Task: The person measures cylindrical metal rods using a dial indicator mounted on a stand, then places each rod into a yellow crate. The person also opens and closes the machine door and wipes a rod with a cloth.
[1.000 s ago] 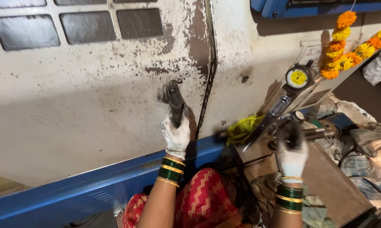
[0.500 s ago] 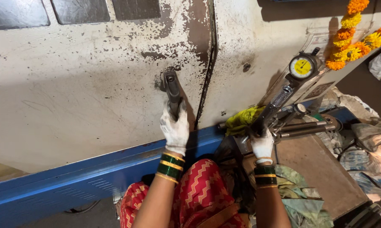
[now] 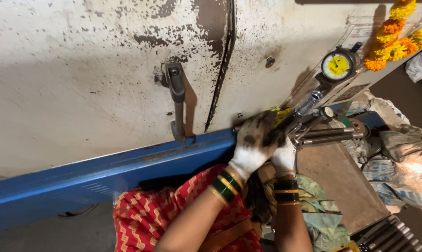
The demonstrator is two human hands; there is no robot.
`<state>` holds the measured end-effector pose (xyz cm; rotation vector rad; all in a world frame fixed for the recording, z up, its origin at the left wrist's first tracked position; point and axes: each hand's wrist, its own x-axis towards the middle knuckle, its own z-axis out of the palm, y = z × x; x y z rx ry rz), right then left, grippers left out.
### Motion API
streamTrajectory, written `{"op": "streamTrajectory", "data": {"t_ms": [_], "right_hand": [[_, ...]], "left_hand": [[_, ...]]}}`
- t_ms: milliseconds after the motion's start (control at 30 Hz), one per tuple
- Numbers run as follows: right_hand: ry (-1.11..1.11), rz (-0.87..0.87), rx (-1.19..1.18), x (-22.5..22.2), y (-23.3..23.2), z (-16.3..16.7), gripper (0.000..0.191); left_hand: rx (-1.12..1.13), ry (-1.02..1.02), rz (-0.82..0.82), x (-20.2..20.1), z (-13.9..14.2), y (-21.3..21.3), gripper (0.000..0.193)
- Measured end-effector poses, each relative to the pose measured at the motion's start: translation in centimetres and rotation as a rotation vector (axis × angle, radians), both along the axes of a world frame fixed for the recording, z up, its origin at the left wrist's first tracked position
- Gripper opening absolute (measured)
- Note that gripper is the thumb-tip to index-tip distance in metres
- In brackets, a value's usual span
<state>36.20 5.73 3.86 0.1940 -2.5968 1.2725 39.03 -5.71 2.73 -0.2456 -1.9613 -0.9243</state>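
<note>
Left hand (image 3: 252, 142) off door handle (image 3: 176, 86)

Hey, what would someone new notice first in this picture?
Two grimy white-gloved hands, the left hand and right hand, meet on a metal gauge tool at centre right. Above it sits a yellow dial gauge, with a marigold garland top right.

The left hand (image 3: 252, 145) is off the door handle (image 3: 176, 100), which now stands bare at 10 o'clock of it. That hand now lies against the right hand (image 3: 283, 156) at the gauge stand's (image 3: 309, 128) lower end, both gloved.
</note>
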Motion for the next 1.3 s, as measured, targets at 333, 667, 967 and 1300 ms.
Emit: {"op": "streamTrajectory", "data": {"t_ms": [333, 667, 967, 1300], "right_hand": [[0.174, 0.034, 0.2, -0.5, 1.3, -3.7, 0.027], [-0.057, -0.17, 0.464, -2.8, 1.4, -6.7, 0.079], [0.128, -0.118, 1.16, -4.7, 0.3, -8.3, 0.067], [0.029, 0.042, -0.008, -5.4, 1.0, -8.5, 0.052]], "left_hand": [[0.174, -0.477, -0.332, -6.0, -2.5, 3.7, 0.061], [0.2, -0.154, -0.342, -6.9, -4.6, 3.9, 0.066], [0.155, -0.168, -0.272, -7.7, -5.9, 4.0, 0.066], [0.303, -0.385, -0.487, -9.8, -4.1, 1.9, 0.05]]}}
